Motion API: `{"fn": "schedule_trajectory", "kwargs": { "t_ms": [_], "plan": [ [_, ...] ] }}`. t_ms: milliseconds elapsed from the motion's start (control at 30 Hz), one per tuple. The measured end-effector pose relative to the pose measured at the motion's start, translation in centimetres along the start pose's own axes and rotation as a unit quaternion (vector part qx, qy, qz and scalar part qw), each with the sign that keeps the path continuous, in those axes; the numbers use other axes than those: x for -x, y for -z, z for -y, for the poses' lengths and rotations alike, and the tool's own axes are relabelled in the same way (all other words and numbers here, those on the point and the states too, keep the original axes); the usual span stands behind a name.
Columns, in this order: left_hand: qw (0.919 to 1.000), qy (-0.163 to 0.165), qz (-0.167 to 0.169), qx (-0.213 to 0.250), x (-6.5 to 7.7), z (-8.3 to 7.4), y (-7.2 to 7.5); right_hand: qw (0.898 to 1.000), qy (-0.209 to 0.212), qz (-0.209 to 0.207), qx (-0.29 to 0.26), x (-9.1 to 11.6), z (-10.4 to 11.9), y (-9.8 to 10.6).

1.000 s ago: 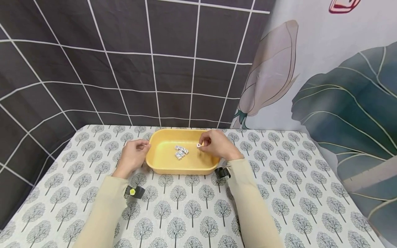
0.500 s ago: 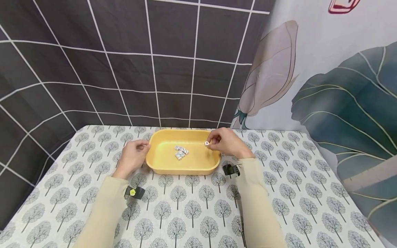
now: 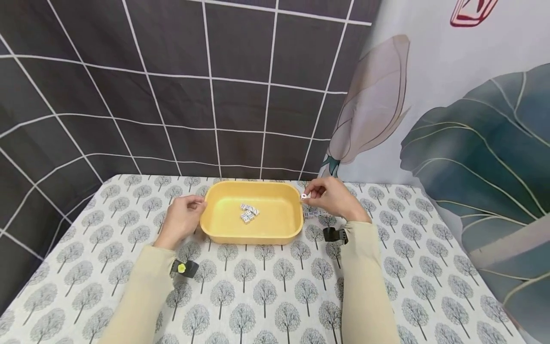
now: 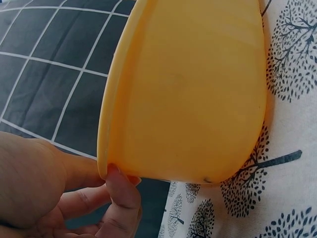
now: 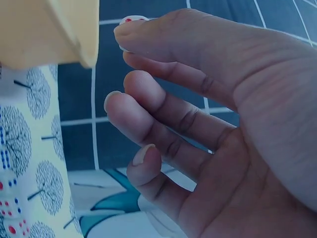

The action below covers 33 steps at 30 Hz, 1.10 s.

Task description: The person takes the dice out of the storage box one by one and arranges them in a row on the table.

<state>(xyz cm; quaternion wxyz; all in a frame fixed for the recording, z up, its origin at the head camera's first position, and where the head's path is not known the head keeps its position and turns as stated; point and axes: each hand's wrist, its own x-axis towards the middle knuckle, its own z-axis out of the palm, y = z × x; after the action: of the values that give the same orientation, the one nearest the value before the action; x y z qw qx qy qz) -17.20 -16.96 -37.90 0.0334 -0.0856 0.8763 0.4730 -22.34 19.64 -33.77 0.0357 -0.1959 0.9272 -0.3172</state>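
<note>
A yellow plastic tray (image 3: 275,229) sits on the table, with several white dice (image 3: 247,216) lying close together inside it. My left hand (image 3: 179,220) pinches the tray's left rim between thumb and fingers, and the left wrist view shows the same grip on the rim (image 4: 102,144). Just off the tray's right rim, my right hand (image 3: 334,199) holds a single white die (image 3: 304,196) between thumb and index finger. That die (image 5: 133,20) is mostly behind the thumb in the right wrist view, where the other fingers are bent and hold nothing.
More dice (image 5: 9,203) with red and blue dots lie on the tree-print tablecloth (image 3: 245,306), right of the tray and below my right hand. A dark gridded curtain (image 3: 172,100) stands behind the table, with a flower-print curtain (image 3: 378,105) at right.
My right hand has moved right with the die, from over the tray to beyond its right rim. The left hand keeps its grip on the tray.
</note>
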Motion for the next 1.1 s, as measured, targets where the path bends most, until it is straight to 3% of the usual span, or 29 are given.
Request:
{"fn": "schedule_trajectory", "kwargs": {
  "t_ms": [1100],
  "plan": [
    [1.0000,-0.008,-0.003,-0.005,-0.1,0.2,-0.1,0.995,-0.098,-0.011,0.001,2.1,-5.8,1.8]
  ]
}}
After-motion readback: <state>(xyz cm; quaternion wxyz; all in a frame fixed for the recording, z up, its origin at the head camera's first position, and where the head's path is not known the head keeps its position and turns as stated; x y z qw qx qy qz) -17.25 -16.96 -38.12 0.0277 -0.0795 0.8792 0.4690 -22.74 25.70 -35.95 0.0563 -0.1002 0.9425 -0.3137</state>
